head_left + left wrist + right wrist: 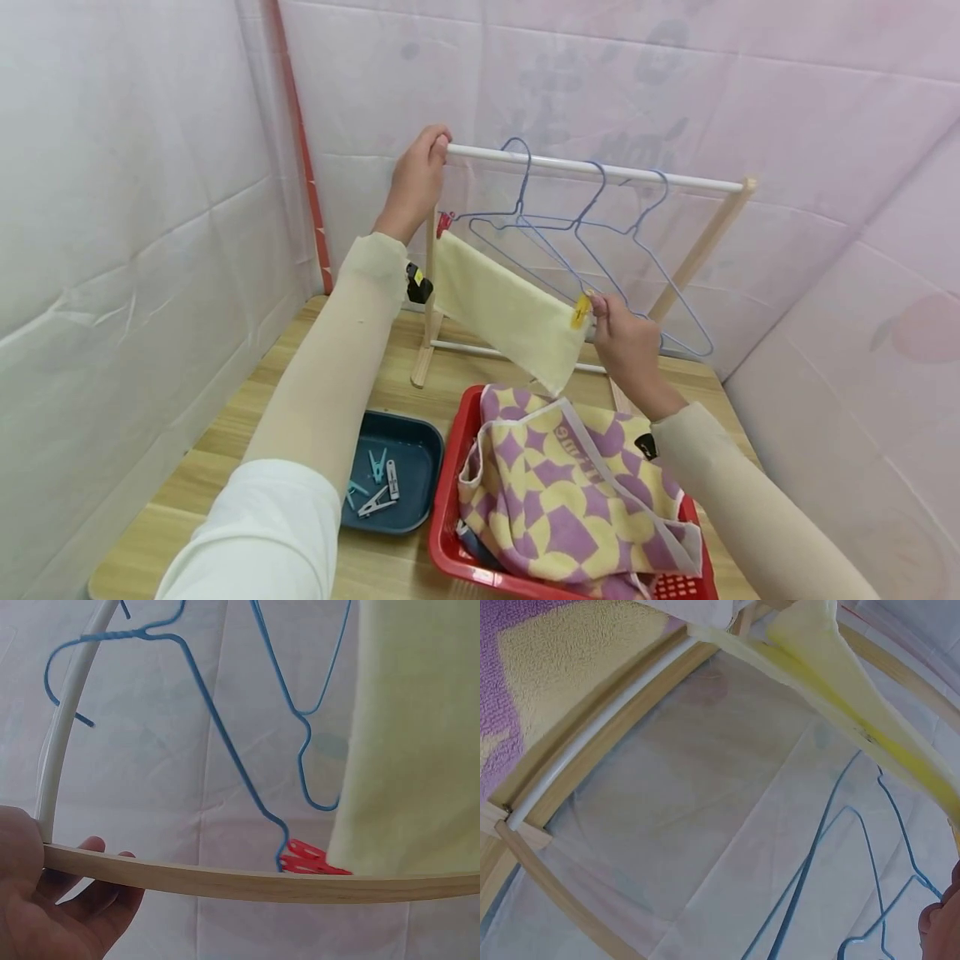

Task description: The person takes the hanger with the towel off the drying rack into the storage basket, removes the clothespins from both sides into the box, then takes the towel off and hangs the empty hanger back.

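My left hand (416, 179) grips the top left corner of a drying rack (637, 173), at the end of its white bar; in the left wrist view its fingers lie behind the wooden post (210, 889). A pale yellow cloth (510, 312) hangs slanting from a blue wire hanger (232, 754). At its left corner is a red clothespin (444, 223). My right hand (628, 346) pinches a yellow clothespin (581, 311) at the cloth's right corner, beside the hanger's lower end. Only a bit of that hand shows at the right wrist view's edge.
More blue hangers (667, 279) hang along the bar to the right. In front of the rack stands a red basket (444, 533) with a purple and yellow towel (562, 508). Left of it, a dark blue tray (412, 500) holds several clothespins (392, 481).
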Demonstrator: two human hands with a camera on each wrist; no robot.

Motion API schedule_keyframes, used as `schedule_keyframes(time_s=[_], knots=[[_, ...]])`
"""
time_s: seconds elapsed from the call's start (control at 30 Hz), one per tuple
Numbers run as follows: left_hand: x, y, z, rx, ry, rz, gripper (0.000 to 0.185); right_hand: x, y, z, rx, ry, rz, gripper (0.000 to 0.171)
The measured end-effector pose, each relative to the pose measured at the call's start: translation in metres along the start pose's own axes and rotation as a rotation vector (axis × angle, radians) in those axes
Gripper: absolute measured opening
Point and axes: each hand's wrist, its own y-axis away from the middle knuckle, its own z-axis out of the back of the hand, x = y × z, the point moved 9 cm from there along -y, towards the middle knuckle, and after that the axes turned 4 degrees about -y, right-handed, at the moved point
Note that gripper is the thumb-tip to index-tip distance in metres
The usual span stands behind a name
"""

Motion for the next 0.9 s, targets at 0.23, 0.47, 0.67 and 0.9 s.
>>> schedule_keyframes(time_s=[0.23,0.47,0.67,0.9], knots=[[0.001,-0.001,0.000,0.010,0.020,0.007,0.038,-0.005,0.003,0.025,-0.036,-0.023,-0.052,0.050],[0.006,-0.003,0.002,-0.003,0.063,0.015,0.038,-0.001,0.010,0.054,-0.088,0.002,-0.056,0.055],[0.009,-0.005,0.004,0.002,0.064,0.006,0.039,-0.003,0.018,0.080,-0.132,0.005,-0.117,0.046],[0.021,-0.009,0.006,0.031,0.132,0.091,0.037,-0.004,0.030,0.108,-0.189,0.032,-0.156,0.057]])
